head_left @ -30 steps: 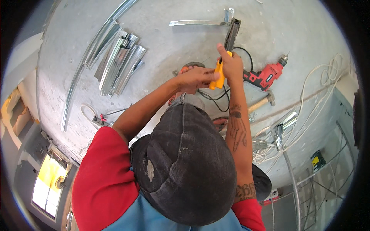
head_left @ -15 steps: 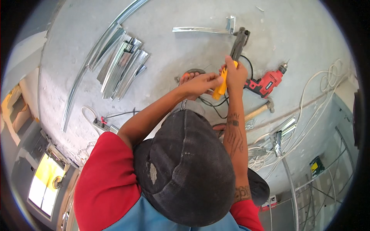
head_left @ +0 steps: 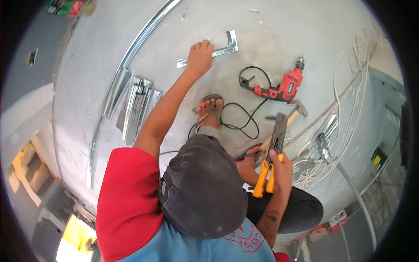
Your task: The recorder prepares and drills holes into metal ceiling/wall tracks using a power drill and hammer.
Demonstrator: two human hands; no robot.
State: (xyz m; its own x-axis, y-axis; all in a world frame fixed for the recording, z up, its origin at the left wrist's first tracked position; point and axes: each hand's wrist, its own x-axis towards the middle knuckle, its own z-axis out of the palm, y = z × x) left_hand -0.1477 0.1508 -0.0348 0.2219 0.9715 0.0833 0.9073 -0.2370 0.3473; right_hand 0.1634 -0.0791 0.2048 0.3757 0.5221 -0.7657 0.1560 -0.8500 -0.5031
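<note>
My left hand (head_left: 200, 57) is stretched out ahead with its fingers closed over a short galvanized metal profile (head_left: 223, 52) lying on the floor. The profile has a bent crosspiece at its right end, and its left end shows past my hand. My right hand (head_left: 282, 171), low on the right, grips yellow-handled pliers (head_left: 264, 177). Their long dark jaws (head_left: 278, 129) point up and away, over the handle of a hammer (head_left: 297, 111). The two yellow handles stand slightly apart; my right fingers are partly hidden.
A red corded drill (head_left: 288, 87) lies right of centre, its black cord (head_left: 251, 115) looping near my sandaled foot (head_left: 210, 109). Cut metal profiles (head_left: 135, 107) are piled left beside a long track (head_left: 128, 56). White cables (head_left: 338, 87) and more metal pieces (head_left: 324, 146) lie right.
My left hand has left the pliers and reached forward onto the metal profile. My right hand has drawn the pliers back toward me, away from the profile, and their handles have spread.
</note>
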